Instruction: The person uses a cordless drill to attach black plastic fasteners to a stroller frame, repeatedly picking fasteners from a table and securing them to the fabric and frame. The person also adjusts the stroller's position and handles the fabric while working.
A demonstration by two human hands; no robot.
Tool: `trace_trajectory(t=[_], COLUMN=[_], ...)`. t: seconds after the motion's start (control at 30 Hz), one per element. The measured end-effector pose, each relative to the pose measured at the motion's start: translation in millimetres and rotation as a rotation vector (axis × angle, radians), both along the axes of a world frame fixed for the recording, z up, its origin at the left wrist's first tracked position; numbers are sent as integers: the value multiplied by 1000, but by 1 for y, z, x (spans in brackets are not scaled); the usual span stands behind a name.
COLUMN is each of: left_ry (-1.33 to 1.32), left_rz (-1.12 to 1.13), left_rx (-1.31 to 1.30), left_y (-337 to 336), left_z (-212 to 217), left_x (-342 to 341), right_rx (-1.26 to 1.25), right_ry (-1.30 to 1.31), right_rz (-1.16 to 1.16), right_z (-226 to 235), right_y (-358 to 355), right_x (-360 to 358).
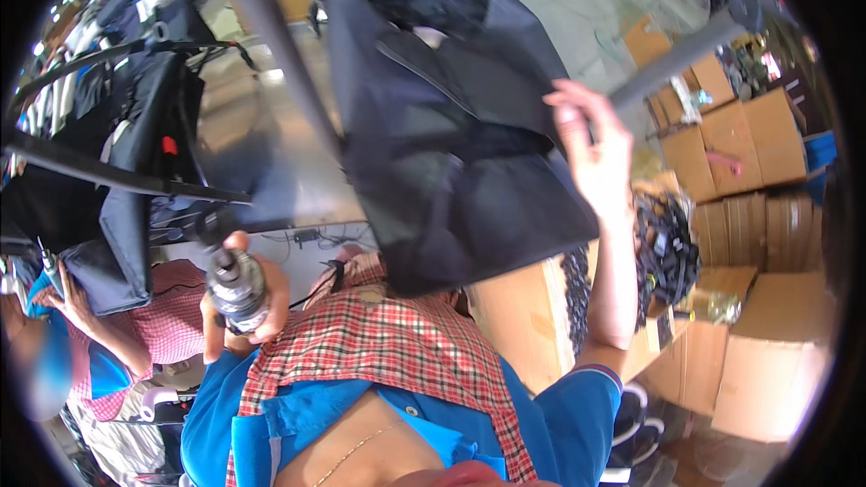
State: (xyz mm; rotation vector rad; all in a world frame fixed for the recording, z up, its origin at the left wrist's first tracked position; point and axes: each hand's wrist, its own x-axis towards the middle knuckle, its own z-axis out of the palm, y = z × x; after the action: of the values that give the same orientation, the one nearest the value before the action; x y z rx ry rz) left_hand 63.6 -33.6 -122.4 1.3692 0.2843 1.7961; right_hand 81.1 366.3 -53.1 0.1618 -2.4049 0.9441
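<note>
My left hand (274, 298) is wrapped round a dark, cylindrical power screwdriver (236, 287), held upright at the lower left in front of my apron. The tool's tip is smeared by motion. A large black fabric seat (469, 171) hangs ahead of me between grey metal tubes, with a zip across its upper part. Beside the right edge of this fabric, my right hand (600, 158) is raised, its fingers bent but apart and nothing visible in them. Whether its fingertips touch the cloth I cannot tell.
A grey tube (280, 45) slants down left of the seat; another tube (672, 63) runs to its right. A second black fabric piece (122, 207) hangs at left, where a co-worker's hand (77, 302) holds a tool. Cardboard boxes (740, 149) and black straps (667, 248) stand right.
</note>
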Motion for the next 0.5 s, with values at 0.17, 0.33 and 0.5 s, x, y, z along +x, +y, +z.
trace_trajectory(t=[0.17,0.33,0.5], left_ry=[-16,-238,-337], left_rz=[-11,61,69], left_rx=[-62,-130,-148], left_y=[-41,-61,-63], left_z=[-8,-16,-26], left_x=[-19,-19,-18], right_rx=[174,503,629], right_ry=[-320,241,-448], right_rz=[226,580,-230], right_z=[-29,-47,-84], right_y=[-49,-96,14], right_x=[-86,-108,-161])
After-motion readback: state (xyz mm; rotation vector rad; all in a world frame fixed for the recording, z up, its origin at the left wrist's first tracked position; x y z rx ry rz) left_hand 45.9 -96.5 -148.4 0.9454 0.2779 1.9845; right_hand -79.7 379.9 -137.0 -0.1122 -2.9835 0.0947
